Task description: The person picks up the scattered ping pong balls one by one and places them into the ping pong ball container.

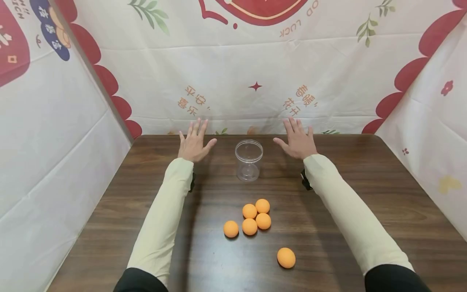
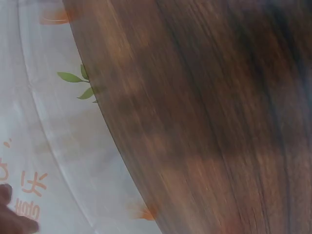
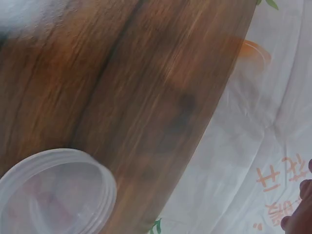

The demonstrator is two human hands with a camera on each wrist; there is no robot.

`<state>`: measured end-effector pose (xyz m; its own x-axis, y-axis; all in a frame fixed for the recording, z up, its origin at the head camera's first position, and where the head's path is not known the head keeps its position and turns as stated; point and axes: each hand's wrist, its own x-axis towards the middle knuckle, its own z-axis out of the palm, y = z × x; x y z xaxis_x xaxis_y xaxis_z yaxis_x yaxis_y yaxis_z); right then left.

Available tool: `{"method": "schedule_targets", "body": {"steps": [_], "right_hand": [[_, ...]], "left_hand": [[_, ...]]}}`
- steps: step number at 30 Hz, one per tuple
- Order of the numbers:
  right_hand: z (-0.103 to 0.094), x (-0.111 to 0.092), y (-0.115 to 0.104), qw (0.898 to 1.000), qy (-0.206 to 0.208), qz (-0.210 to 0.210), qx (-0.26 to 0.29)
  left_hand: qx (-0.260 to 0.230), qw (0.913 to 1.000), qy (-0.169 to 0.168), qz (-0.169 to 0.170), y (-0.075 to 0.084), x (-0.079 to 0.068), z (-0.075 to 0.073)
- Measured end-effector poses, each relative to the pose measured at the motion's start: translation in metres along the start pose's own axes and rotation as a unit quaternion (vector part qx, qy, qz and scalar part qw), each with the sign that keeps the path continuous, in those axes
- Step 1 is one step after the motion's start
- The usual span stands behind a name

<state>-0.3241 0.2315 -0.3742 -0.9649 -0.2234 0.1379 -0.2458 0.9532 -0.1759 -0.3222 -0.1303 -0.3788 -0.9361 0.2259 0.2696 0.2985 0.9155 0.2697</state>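
Observation:
My left hand (image 1: 195,142) reaches toward the table's far edge with its fingers spread and holds nothing. On the other side, my right hand (image 1: 297,141) is stretched out likewise, palm down with fingers apart. Between the two hands stands a clear plastic jar (image 1: 249,161), upright and without a lid; its round rim (image 3: 105,195) also shows in the right wrist view. Nearer to me lie several orange balls, five of them loosely grouped around one ball (image 1: 249,226). A separate orange ball (image 1: 286,258) lies closer to the front. Only fingertips (image 2: 14,219) show in the left wrist view.
The dark wooden table (image 1: 346,202) ends just under the hands. A white printed cloth (image 1: 237,69) hangs behind its far edge, and more cloth hangs along the left side (image 1: 65,134) and the right side (image 1: 430,134).

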Motion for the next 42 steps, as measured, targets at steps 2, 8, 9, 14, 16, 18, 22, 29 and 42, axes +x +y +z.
{"method": "schedule_targets", "body": {"steps": [2,8,9,14,16,18,22,29,42], "right_hand": [[-0.001,-0.003,0.004,1.0,0.008,0.0,0.005],[-0.004,-0.019,0.008,0.999,0.02,-0.01,0.039],[-0.003,-0.022,0.007,0.999,0.019,-0.013,0.046],[0.0,-0.038,0.001,0.995,0.024,-0.025,0.091],[0.001,-0.045,0.0,0.994,0.026,-0.028,0.104],[0.0,-0.052,-0.002,0.992,0.026,-0.032,0.116],[-0.001,-0.067,-0.009,0.99,0.019,-0.041,0.136],[0.003,-0.101,-0.021,0.987,0.012,-0.061,0.146],[0.01,-0.171,-0.061,0.972,-0.015,-0.102,0.21]], "left_hand": [[0.001,0.9998,0.01,0.016,0.001,-0.001,-0.002],[-0.042,0.9974,0.027,0.052,0.007,-0.006,-0.006],[-0.052,0.9967,0.029,0.055,0.008,-0.007,-0.006],[-0.105,0.9921,0.023,0.063,0.017,-0.014,-0.003],[-0.136,0.9881,0.015,0.07,0.022,-0.015,0.0],[-0.177,0.9809,0.006,0.081,0.026,-0.015,0.002],[-0.233,0.968,-0.03,0.089,0.033,-0.017,0.006],[-0.307,0.9438,-0.089,0.086,0.048,-0.02,0.022],[-0.375,0.9176,-0.097,0.092,0.063,-0.029,0.045]]}}
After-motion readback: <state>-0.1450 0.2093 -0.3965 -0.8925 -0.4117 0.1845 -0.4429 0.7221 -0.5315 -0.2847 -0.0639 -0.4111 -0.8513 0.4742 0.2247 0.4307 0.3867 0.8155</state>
